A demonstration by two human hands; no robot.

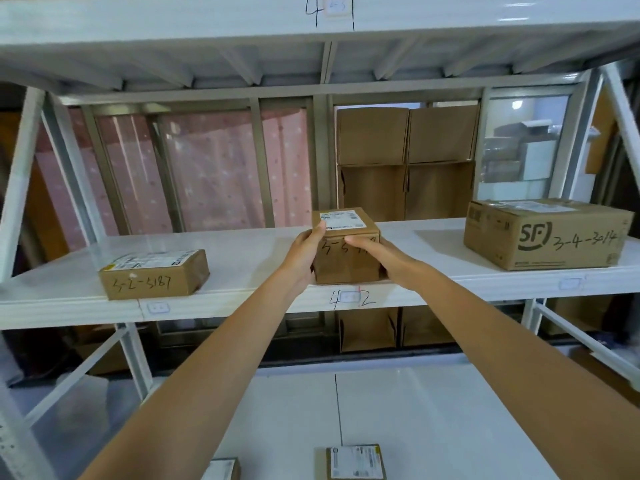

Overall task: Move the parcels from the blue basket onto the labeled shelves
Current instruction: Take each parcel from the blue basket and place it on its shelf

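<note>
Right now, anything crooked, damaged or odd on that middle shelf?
Nothing stands out. Both hands, left hand and right hand, hold the small box at the shelf front edge. The flat box and big box sit flat, undamaged.

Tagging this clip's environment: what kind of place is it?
Probably a parcel sorting or storage room. White metal shelves carry handwritten bay numbers, cardboard parcels bear shipping labels and marker codes, such as the SF box, and both hands hold a small box at the shelf edge.

parcel storeroom | white numbered shelves [242, 303] | labelled cardboard parcels [547, 233]
</note>
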